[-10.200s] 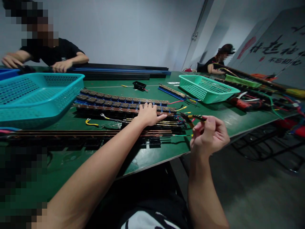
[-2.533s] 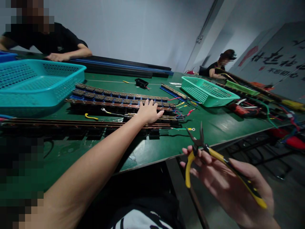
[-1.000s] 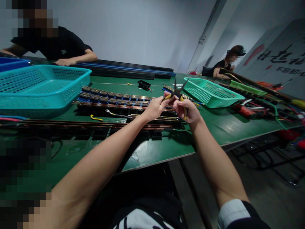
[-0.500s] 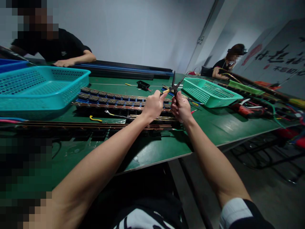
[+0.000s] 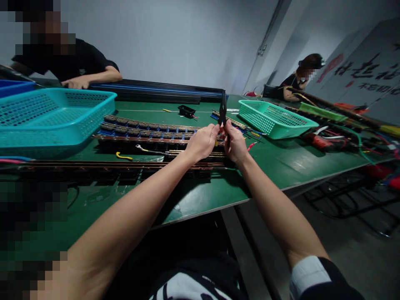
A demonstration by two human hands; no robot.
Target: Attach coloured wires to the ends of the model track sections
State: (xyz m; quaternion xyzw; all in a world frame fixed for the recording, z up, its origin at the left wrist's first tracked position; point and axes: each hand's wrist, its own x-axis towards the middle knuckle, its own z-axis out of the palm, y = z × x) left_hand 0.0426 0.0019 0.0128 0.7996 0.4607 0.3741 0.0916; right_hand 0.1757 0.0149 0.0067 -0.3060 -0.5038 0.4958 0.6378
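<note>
Both my hands meet above the green table (image 5: pixel 281 162), holding a pair of yellow-handled pliers (image 5: pixel 222 109) upright. My left hand (image 5: pixel 203 141) grips one handle and my right hand (image 5: pixel 233 143) grips the other. The black jaws point up and are closed together. Below my hands lie long rail strips with copper conductors (image 5: pixel 150 132), with coloured wires (image 5: pixel 251 146) at their right ends.
A large blue basket (image 5: pixel 53 121) stands at the left and a green basket (image 5: pixel 275 118) at the right. A yellow wire piece (image 5: pixel 123 156) lies near the rails. One person sits across at the far left, another at the far right. Cables and tools clutter the right side.
My hands squeezed the handles together, so the plier jaws went from spread apart to closed. Earlier my left hand left the rails and joined my right hand on the pliers.
</note>
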